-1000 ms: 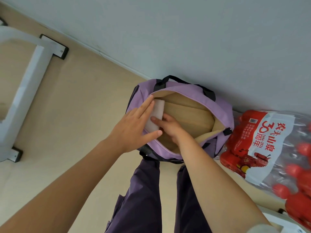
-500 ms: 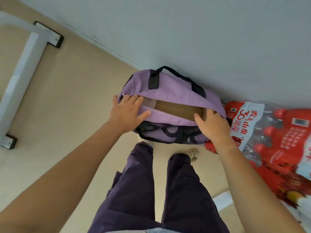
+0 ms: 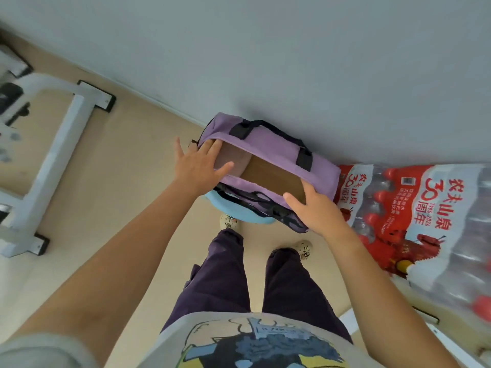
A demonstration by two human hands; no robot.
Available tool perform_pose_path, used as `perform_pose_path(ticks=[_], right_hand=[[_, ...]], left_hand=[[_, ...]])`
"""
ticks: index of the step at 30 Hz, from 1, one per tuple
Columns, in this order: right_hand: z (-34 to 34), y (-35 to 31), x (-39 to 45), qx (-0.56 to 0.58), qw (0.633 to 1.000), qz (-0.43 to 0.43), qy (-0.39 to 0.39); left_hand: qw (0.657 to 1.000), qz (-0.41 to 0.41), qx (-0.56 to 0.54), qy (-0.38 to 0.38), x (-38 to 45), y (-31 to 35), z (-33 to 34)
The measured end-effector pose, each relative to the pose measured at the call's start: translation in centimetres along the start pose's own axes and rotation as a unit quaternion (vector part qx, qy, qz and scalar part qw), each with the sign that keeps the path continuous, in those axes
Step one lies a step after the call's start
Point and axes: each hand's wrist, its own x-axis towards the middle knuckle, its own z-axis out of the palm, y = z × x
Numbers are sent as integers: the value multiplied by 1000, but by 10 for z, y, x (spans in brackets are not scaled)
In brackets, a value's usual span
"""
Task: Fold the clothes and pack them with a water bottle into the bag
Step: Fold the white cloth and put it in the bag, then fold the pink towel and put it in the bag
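The purple duffel bag (image 3: 268, 166) sits on a light blue stool (image 3: 240, 213) up against the wall, around 12 o'clock from the person's feet. A second ago it was gaping wide with both hands down inside tucking in a pale folded piece; now the opening has narrowed to a slot and the hands are out on the rim. So my read is that the clothes part is pretty much done.

At 3 o'clock from the bag, touching its end, is the shrink-wrapped pack of red-capped water bottles (image 3: 414, 229), looks unopened. No loose bottle visible inside the bag, so that step is probably next.

The left hand (image 3: 198, 166) lies flat with fingers spread on the bag's 9 o'clock end, pressing, not gripping. The right hand (image 3: 310, 208) rests on the 3 o'clock end; fingers look mostly straight, can't tell if it's pinching the zipper.
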Motion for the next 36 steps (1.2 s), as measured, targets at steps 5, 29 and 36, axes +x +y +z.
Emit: perform_pose_path(ticks=[5,29,36], right_hand=[[4,1,4,24,1000,20,-4],[-230,151,-268,205,858,-103,459],[-267,321,-298,118,842,-43,525]], left_hand=[[999,5,32,7,4,0,-4],[861,375,-304,158,-132,354,-220],[854,425,-237,183,-148,504,-211]])
